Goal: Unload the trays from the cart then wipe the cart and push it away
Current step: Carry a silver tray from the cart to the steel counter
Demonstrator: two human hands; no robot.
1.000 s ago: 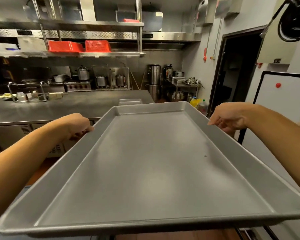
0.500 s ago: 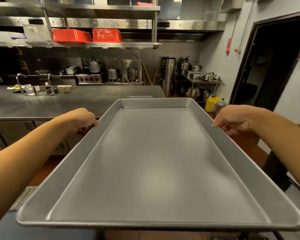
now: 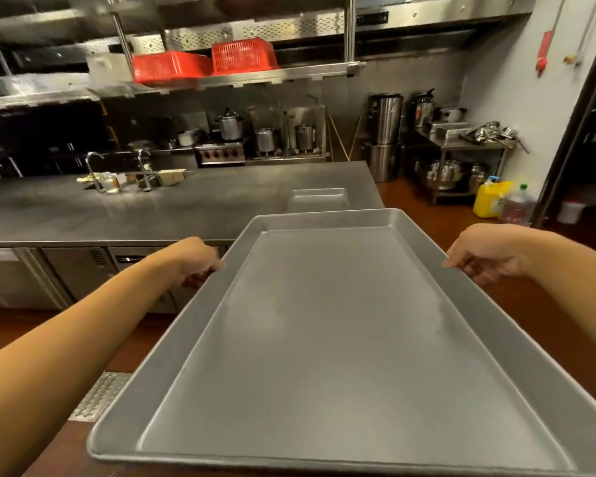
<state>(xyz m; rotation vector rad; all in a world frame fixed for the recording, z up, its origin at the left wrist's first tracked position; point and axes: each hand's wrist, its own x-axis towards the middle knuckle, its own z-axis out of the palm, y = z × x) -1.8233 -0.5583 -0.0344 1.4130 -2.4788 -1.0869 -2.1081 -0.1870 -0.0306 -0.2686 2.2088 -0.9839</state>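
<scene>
A large empty metal tray fills the lower middle of the head view, held level in the air. My left hand grips its left long rim and my right hand grips its right long rim, both near the far end. Beyond the tray's far edge, another tray lies on the steel counter. The cart is not in view.
The counter carries taps and a sink at the left. Red baskets sit on the overhead shelf. Pots and a stove line the back wall. A yellow jug and bottles stand on the floor by the dark doorway.
The view has swung left and the tray with my hands has shifted right in the frame. The counter and the tray lying on it are closer. My grip is unchanged.
</scene>
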